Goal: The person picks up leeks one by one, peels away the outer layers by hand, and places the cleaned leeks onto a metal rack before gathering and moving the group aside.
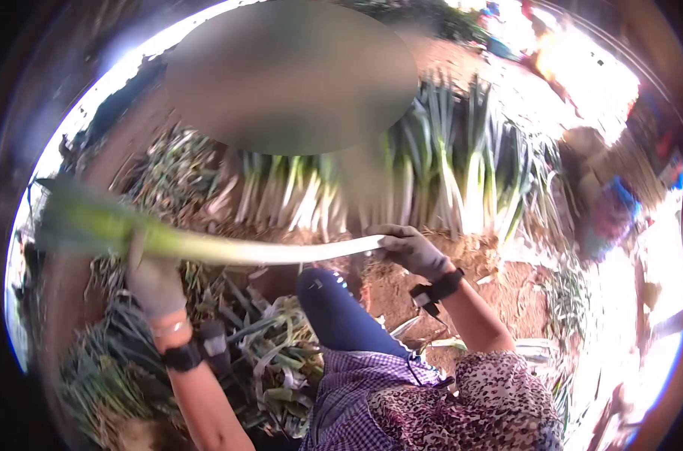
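Note:
A long leek [266,252] stretches sideways in front of me, its green leaves at the left and its white root end at the right. My left hand [155,284], in a light glove and somewhat blurred, grips the leek around its green part. At the other end, the gloved fingers of my right hand [412,250] are closed on the white tip. Both wrists wear dark bands. Beyond the held leek, a row of leeks [450,169] stands upright on the soil, white ends down.
Loose leaf scraps [281,357] lie heaped beside my knee [319,289]. More green leaves [105,391] are piled at the lower left. Bare soil [507,301] shows to the right. A blurred oval hides the top middle. Colourful bundles [612,214] sit at the far right.

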